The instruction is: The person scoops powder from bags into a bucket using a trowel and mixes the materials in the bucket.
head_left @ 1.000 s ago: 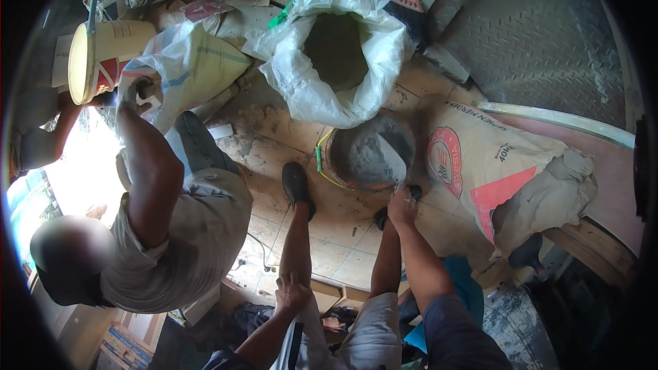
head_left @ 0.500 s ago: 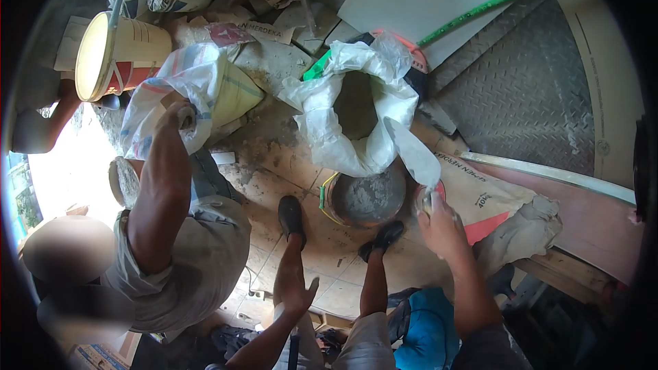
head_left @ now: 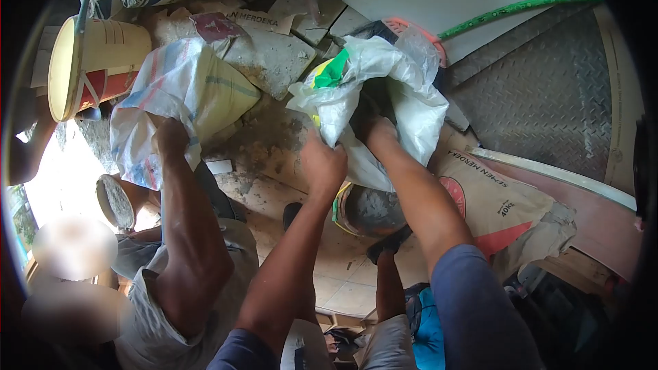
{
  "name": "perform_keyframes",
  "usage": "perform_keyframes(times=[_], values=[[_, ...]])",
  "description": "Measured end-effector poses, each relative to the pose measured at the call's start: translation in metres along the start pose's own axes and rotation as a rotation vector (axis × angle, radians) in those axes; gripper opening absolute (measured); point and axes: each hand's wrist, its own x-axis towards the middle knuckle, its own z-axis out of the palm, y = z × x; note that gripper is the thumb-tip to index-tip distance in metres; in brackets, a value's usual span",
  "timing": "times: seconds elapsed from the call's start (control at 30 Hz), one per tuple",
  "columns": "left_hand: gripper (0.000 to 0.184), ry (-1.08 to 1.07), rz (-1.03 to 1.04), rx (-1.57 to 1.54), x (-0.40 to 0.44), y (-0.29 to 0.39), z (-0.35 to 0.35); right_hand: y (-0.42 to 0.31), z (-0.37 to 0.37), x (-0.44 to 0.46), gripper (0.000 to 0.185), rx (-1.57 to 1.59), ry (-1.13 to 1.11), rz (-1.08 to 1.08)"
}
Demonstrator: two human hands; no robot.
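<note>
The white plastic sack (head_left: pixel 421 106) stands with its mouth open and rim rolled. My left hand (head_left: pixel 323 163) is closed on the near left edge of its rim. Inside the sack's mouth is my right hand (head_left: pixel 375 130), its fingers hidden in shadow; the trowel is out of sight. Below the sack, partly covered by it and my right forearm, sits a bucket (head_left: pixel 373 209) of grey material with a yellow-green handle. A brown cement bag (head_left: pixel 510 199) lies to the right of it.
At the left a co-worker's hand (head_left: pixel 170 138) reaches into a striped sack (head_left: pixel 223 89). A cream bucket (head_left: pixel 103 62) is beyond it. A green-handled tool (head_left: pixel 521 8) and a metal plate (head_left: pixel 541 89) lie at the upper right. My foot (head_left: pixel 388 243) is beside the grey-filled bucket.
My left hand has moved up from my leg and taken hold of the sack's rim. My right hand, which held the trowel over the bucket, has gone into the sack. The co-worker's arm has shifted.
</note>
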Motion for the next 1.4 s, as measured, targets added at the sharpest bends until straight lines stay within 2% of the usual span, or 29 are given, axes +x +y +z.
perform_keyframes(times=[0.03,0.07,0.1,0.2,0.27,0.33,0.47,0.53,0.57,0.63,0.67,0.73,0.77,0.8,0.87,0.93,0.97,1.0,1.07,1.1,1.13,1.2,1.23,1.3,1.33,1.4], values=[[0.020,0.087,0.078,0.000,-0.004,0.001,-0.003,0.008,0.001,-0.006,0.030,-0.041,0.043,-0.006],[0.020,0.085,0.079,0.003,-0.008,0.003,-0.006,0.015,0.000,-0.010,0.029,-0.083,0.082,-0.014],[0.022,0.046,0.080,-0.001,-0.011,0.010,-0.013,0.017,-0.023,-0.025,0.025,-0.114,-0.059,-0.090],[0.024,-0.006,0.087,0.066,-0.019,0.020,-0.021,0.023,-0.048,-0.050,0.024,-0.039,-0.023,-0.139],[0.012,0.076,0.221,0.063,-0.018,0.013,-0.017,0.033,-0.040,-0.025,0.025,-0.024,-0.030,-0.113],[0.012,0.067,0.229,0.110,-0.016,0.014,-0.013,0.040,-0.029,-0.004,0.026,-0.120,-0.135,-0.104],[0.017,0.056,0.228,0.183,-0.027,0.012,0.002,0.051,-0.019,0.007,0.023,-0.093,-0.280,-0.111],[0.021,0.046,0.209,0.183,-0.028,0.021,0.004,0.060,-0.026,0.006,0.020,-0.058,-0.414,-0.244],[0.020,0.041,0.177,0.150,-0.031,0.022,0.006,0.062,-0.026,0.006,0.020,-0.059,-0.419,-0.244],[0.020,0.027,0.142,0.087,-0.033,0.025,0.008,0.065,-0.021,0.007,0.021,0.380,-0.507,0.150],[0.020,0.019,0.135,0.087,-0.033,0.025,0.010,0.066,-0.020,0.011,0.021,0.378,-0.515,0.157],[0.020,-0.021,0.125,0.024,-0.027,0.025,0.012,0.067,-0.006,0.035,0.022,0.021,-0.482,-0.275],[0.018,-0.048,0.103,0.022,-0.024,0.021,0.016,0.067,0.027,0.063,0.024,-0.291,-0.380,-0.522],[0.018,-0.061,0.091,0.024,-0.021,0.020,0.017,0.070,0.076,0.094,0.024,-0.288,-0.398,-0.517],[0.017,-0.091,0.059,-0.026,-0.020,0.024,0.013,0.078,0.151,0.131,0.026,-0.147,-0.163,-0.599],[0.017,-0.097,0.078,-0.068,-0.018,0.030,0.005,0.079,0.086,0.062,0.025,-0.072,-0.230,-0.528],[0.018,-0.086,0.080,-0.051,-0.017,0.027,0.001,0.052,0.038,0.033,0.025,0.001,-0.278,-0.463],[0.018,-0.081,0.076,-0.030,-0.017,0.025,-0.004,0.046,0.024,0.025,0.025,0.001,-0.280,-0.457],[0.018,-0.118,0.052,-0.028,-0.016,0.025,-0.014,0.036,0.016,0.013,0.029,-0.167,-0.458,-0.496],[0.019,-0.142,0.042,-0.027,-0.011,0.025,-0.018,0.032,0.018,0.012,0.030,0.137,-0.345,-0.427],[0.019,-0.147,0.043,-0.026,-0.009,0.025,-0.019,0.028,0.020,0.015,0.030,0.139,-0.346,-0.423],[0.019,-0.143,0.083,-0.014,-0.008,0.025,-0.020,0.019,0.009,0.013,0.029,0.575,-0.500,-0.119],[0.019,-0.151,0.083,-0.016,-0.009,0.026,-0.020,0.022,0.028,0.017,0.029,0.576,-0.501,-0.111],[0.019,-0.166,0.006,-0.006,-0.009,0.028,-0.021,0.027,0.085,0.027,0.030,0.638,-0.350,-0.290],[0.019,-0.163,0.017,-0.011,-0.007,0.030,-0.020,0.025,0.071,0.018,0.030,0.635,-0.338,-0.292],[0.019,-0.145,0.041,0.001,-0.009,0.025,-0.022,0.016,0.047,-0.009,0.030,0.905,-0.344,-0.056]])
